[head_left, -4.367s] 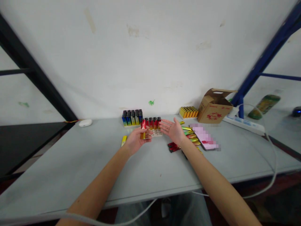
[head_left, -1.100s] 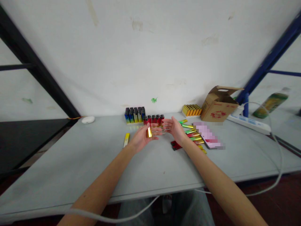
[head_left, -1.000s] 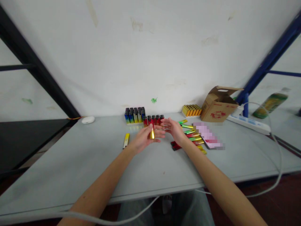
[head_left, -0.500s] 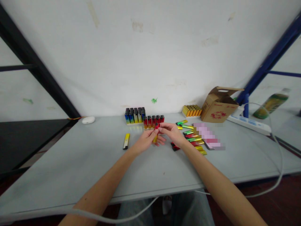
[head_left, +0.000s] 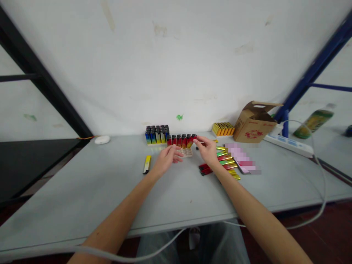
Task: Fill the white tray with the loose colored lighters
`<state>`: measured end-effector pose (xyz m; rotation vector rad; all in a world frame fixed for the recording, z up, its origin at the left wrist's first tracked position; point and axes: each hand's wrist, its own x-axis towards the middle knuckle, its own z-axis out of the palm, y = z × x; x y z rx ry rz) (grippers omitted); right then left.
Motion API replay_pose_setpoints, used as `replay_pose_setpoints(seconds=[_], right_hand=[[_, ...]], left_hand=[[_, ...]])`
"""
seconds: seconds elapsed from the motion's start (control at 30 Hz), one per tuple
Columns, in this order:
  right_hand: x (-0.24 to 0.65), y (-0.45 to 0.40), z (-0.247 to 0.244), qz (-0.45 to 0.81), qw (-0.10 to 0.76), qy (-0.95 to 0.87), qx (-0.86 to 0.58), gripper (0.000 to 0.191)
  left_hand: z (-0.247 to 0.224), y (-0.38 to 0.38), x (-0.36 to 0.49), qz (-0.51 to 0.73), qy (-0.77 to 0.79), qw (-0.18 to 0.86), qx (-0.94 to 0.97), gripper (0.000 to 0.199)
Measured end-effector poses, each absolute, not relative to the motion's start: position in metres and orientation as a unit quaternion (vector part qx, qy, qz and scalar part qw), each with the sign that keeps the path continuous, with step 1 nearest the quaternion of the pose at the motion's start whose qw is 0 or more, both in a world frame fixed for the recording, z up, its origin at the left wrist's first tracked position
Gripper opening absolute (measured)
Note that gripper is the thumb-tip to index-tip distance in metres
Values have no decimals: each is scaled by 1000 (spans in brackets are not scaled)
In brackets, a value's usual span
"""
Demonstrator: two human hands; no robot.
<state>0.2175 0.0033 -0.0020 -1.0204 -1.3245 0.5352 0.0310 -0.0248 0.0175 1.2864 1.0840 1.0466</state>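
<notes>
Pinching a tilted red-and-yellow lighter (head_left: 191, 142) near its top, your right hand (head_left: 208, 149) keeps a closed grip beside the pale tray (head_left: 188, 153); your left hand's (head_left: 165, 158) grip is loosely open.

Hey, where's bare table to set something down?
Bare table lies left of the yellow lighter, in front of the white case, and between the forearms, save a small speck. Crowded: around the tray, left hand and right hand; right of that, loose lighters beside a pink item.

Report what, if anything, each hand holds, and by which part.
The right hand holds a slim, tilted red-and-yellow lighter by its upper end; the left hand holds nothing visible.
</notes>
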Motion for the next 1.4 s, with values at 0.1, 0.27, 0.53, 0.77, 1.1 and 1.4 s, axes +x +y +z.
replay_pose_setpoints(seconds=[0.1,0.27,0.53,0.77,1.1,1.4], right_hand=[[218,4,-8,207,603,-622,-455,29],[218,5,-12,192,556,-654,-476,26],[218,6,-14,171,527,-661,-506,27],[221,-2,-7,60,520,-701,-485,39],[225,-3,-9,0,454,-764,-459,30],[255,2,10,96,463,-700,-536,22]], left_hand=[[20,-26,30,451,464,524,554,49],[23,-28,30,452,466,513,561,47],[22,-28,30,448,464,505,574,49],[20,-26,30,460,465,488,577,47],[23,-27,28,450,475,468,595,40],[25,-28,27,460,476,466,587,31]])
